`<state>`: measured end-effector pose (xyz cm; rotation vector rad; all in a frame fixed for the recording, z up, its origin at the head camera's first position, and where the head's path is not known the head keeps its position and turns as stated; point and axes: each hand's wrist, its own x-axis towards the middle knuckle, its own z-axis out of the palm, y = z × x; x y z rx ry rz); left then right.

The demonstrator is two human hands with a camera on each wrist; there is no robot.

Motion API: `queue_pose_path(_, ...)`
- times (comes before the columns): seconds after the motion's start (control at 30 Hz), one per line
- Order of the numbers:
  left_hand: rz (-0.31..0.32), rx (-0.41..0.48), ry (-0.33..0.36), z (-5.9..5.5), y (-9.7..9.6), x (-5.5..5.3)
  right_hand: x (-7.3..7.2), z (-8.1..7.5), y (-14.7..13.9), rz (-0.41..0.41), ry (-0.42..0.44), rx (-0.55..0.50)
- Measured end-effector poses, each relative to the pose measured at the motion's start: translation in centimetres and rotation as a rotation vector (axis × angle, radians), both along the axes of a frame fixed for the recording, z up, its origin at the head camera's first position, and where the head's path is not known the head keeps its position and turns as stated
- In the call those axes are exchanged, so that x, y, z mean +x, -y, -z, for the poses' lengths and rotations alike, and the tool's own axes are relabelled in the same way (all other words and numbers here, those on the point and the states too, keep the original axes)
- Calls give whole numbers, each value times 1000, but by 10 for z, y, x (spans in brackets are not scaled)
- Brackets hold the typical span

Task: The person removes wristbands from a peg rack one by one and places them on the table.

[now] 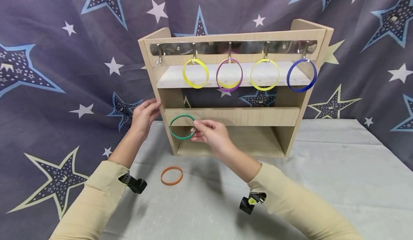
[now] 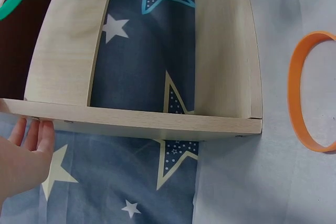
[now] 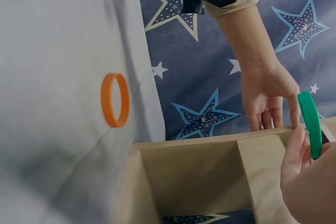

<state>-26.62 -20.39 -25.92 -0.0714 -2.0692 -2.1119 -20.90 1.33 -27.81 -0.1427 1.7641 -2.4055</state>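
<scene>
My right hand (image 1: 213,134) pinches a green wristband (image 1: 181,138) between thumb and fingers, in front of the wooden rack's lower board. In the right wrist view, the green wristband (image 3: 312,124) stands edge-on above the thumb. The fingers of my left hand (image 1: 143,118) rest against the outer left side of the wooden rack (image 1: 232,116); in the left wrist view, the left hand (image 2: 26,161) touches that panel with its fingertips. On the cloth in front of the rack lies an orange wristband (image 1: 172,183), apart from both hands.
A metal hook strip (image 1: 251,48) runs across the rack's top. From its hooks hang a yellow band (image 1: 196,86), a purple band (image 1: 241,75) with yellow behind it, another yellow band (image 1: 265,88) and a blue band (image 1: 301,89). Star-patterned fabric (image 1: 38,125) hangs behind.
</scene>
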Motion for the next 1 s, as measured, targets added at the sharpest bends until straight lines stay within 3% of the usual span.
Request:
queue_pose_path(0.1, 0, -4, -1, 0, 0, 0, -5, 11, -3, 12, -21, 8)
queue_pose_path(0.17, 1, -3, -1, 0, 0, 0, -27, 40, -4, 5, -45, 16)
queue_pose_path(0.33, -1, -6, 0, 0, 0, 0, -99, 129, -5, -34, -102, 20)
queue_pose_path(0.4, -1, -3, 0, 0, 0, 0, -100, 134, -6, -29, -104, 19)
queue_pose_path(0.5, -2, 5, 1, 0, -1, 0, -73, 109, -10, -11, -82, 30)
queue_pose_path(0.6, -7, 1, 4, 1, -1, -1, -53, 96, -16, -20, -108, 4)
queue_pose_path(0.67, -11, -5, 5, 1, -1, -1, -33, 78, -18, -12, -82, 23)
queue_pose_path(0.73, -16, -9, 6, 1, -1, -1, -23, 70, -20, -8, -46, 45)
queue_pose_path(0.8, -21, -11, 6, 1, -1, -1, -4, 51, -19, 21, 38, 112)
queue_pose_path(0.83, -23, -9, 6, 1, -1, -1, -5, 54, -19, 21, 45, 119)
queue_pose_path(0.93, -24, 0, 4, 1, -1, -1, -23, 84, -22, -10, 10, 123)
queue_pose_path(1.0, -23, 6, 2, 1, -1, -1, -23, 89, -23, -16, 7, 135)
